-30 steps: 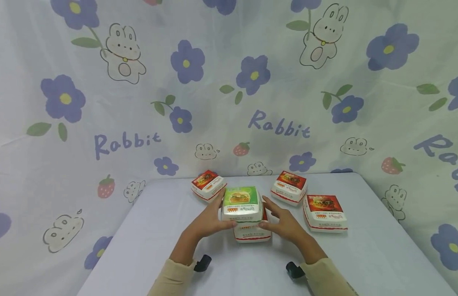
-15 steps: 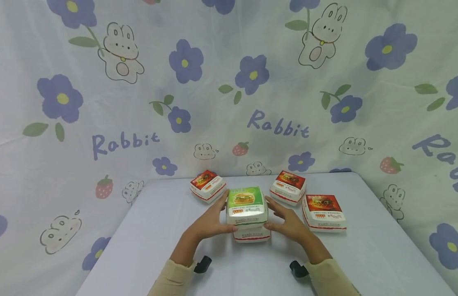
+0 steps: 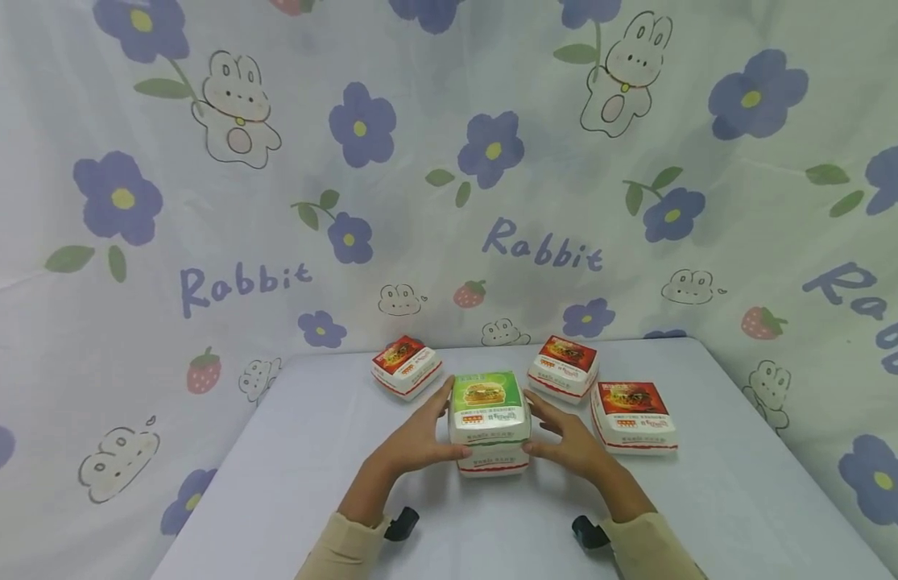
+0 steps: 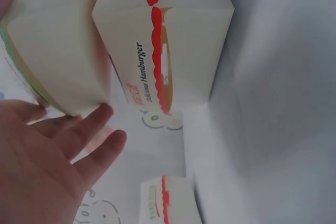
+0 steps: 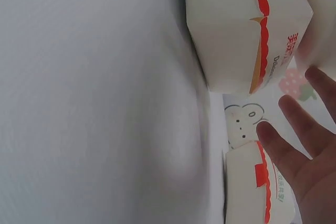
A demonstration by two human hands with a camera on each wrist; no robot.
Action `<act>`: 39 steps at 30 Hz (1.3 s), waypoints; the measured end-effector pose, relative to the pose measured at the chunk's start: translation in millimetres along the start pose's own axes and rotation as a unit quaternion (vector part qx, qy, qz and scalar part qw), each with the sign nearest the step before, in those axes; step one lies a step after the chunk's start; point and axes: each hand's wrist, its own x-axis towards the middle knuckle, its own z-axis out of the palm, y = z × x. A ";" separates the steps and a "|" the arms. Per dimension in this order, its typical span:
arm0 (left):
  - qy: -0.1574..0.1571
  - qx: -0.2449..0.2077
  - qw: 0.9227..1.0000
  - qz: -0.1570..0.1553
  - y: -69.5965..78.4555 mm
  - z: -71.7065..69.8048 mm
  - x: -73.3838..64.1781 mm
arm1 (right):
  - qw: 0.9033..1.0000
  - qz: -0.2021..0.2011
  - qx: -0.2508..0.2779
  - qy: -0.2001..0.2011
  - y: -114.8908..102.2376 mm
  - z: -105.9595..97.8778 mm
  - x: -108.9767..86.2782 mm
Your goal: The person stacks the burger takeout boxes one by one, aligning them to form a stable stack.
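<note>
A green-topped hamburger box [image 3: 490, 415] sits between both hands, directly over a red-trimmed hamburger box [image 3: 494, 462] on the table. My left hand [image 3: 420, 439] grips its left side, thumb at the front and fingers toward the back. On the other side my right hand [image 3: 575, 441] holds it the same way. The left wrist view shows the green-trimmed box [image 4: 58, 45] close above the lower box [image 4: 194, 51], slightly tilted against it. In the right wrist view, fingers [image 5: 302, 121] spread beside the upper box. The lower box's top is hidden.
Three red-topped hamburger boxes stand around: one at back left [image 3: 407, 368], one at back right [image 3: 564, 369], and one farther right [image 3: 634, 419]. A white-clothed table [image 3: 275, 483] ends at a rabbit-print curtain [image 3: 434, 201] behind.
Both hands have carried the green-topped box slightly right and down, so it now lines up over the red-trimmed box. The other boxes stay put.
</note>
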 end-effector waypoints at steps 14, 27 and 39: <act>0.002 0.003 1.000 -0.008 -0.9 7.6 -3.6 | 1.000 0.001 0.020 0.000 9.5 3.9 0.5; 0.008 -0.005 1.000 -0.002 -2.8 4.5 -3.4 | 1.000 -0.007 -0.005 0.007 6.7 0.1 4.9; 0.008 0.000 1.000 0.011 -4.9 -1.9 -3.6 | 1.000 -0.007 0.008 -0.003 4.0 2.1 8.8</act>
